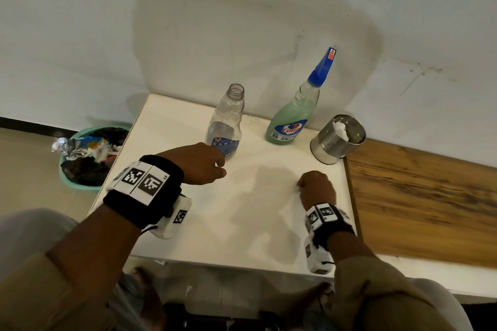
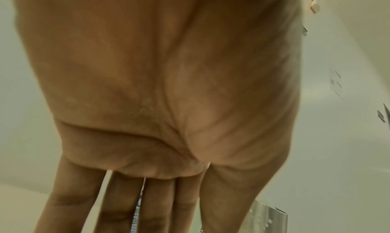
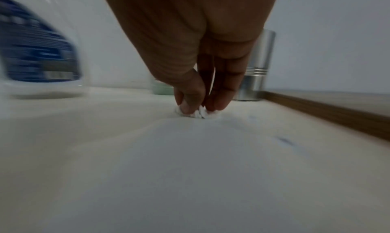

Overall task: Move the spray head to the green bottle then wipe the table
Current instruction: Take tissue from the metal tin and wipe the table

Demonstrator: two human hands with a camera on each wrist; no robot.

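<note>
White worktop (image 1: 242, 223) stands against a pale wall, with a wooden surface (image 1: 419, 201) adjoining on the right. Green bottle (image 1: 291, 118) stands at far centre-right, upright, the blue spray head (image 1: 322, 68) on its neck. Clear bottle (image 1: 226, 126), uncapped, stands left of it; steel cup (image 1: 337, 138) at far right. Right hand (image 1: 317, 188) pinches a small white wad (image 3: 198, 113) against the worktop, grip narrow. Left hand (image 1: 199, 162) hovers beside the clear bottle; fingers (image 2: 118, 203) extended, grip holding nothing.

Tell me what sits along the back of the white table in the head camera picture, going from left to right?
clear bottle without a cap → green bottle wearing the blue spray head → metal cup with something white inside.
</note>
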